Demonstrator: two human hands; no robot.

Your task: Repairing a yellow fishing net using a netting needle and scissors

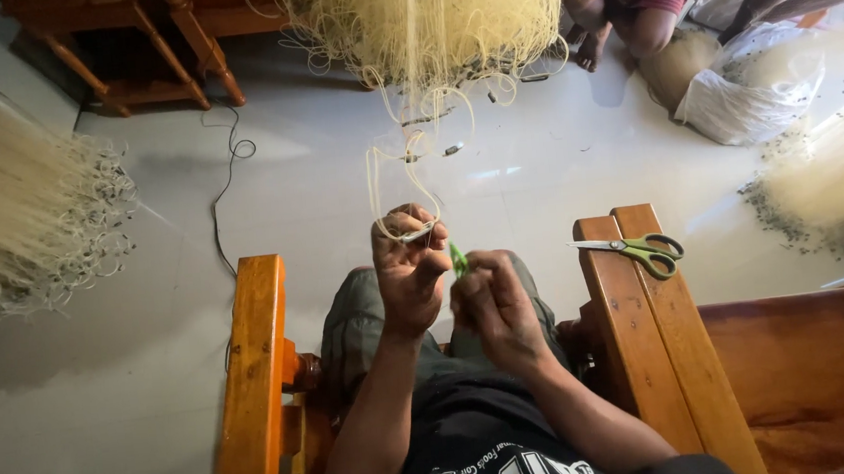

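Right hand pinches a small green tool — left hand just beside grips thin pale strings — white bag far off holds pale stuff.

Sunlit pale floor, orange wooden armrests, wooden chair legs.

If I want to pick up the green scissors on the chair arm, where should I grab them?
Grab the scissors by the green loop handles, probably from the right. They lie flat on the wooden armrest, handles toward its right edge, and the shut blades point left, away from that side.
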